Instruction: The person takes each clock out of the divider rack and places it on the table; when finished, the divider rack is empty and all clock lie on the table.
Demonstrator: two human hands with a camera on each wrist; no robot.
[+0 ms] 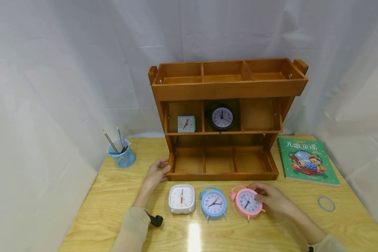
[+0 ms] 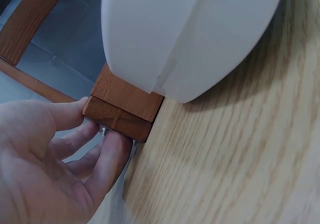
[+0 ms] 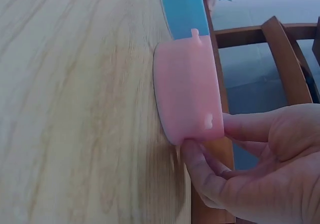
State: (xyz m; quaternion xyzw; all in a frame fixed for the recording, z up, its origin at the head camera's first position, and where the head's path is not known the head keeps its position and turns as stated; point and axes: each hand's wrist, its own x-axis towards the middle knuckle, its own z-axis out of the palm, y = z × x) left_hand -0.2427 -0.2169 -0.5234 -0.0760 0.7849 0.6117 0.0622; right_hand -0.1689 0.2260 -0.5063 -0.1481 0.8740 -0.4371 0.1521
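My right hand [image 1: 272, 197] pinches the right side of a pink alarm clock [image 1: 248, 202]; in the right wrist view thumb and fingertips meet the clock's pink casing [image 3: 187, 88]. My left hand [image 1: 157, 173] grips the lower left corner of a brown wooden shelf [image 1: 223, 177], the thumb and fingers around the corner block [image 2: 120, 116] in the left wrist view. Between the hands, a white square clock [image 1: 182, 198] and a blue alarm clock [image 1: 214, 203] lie in a row with the pink one. Their dials face up in the head view.
On the shelf's middle tier are a small mint-green clock [image 1: 186, 124] and a black round clock [image 1: 222, 117]. A blue mesh pen cup [image 1: 123, 157] stands at the left. To the right lie a green book [image 1: 308, 161] and a grey ring [image 1: 326, 203].
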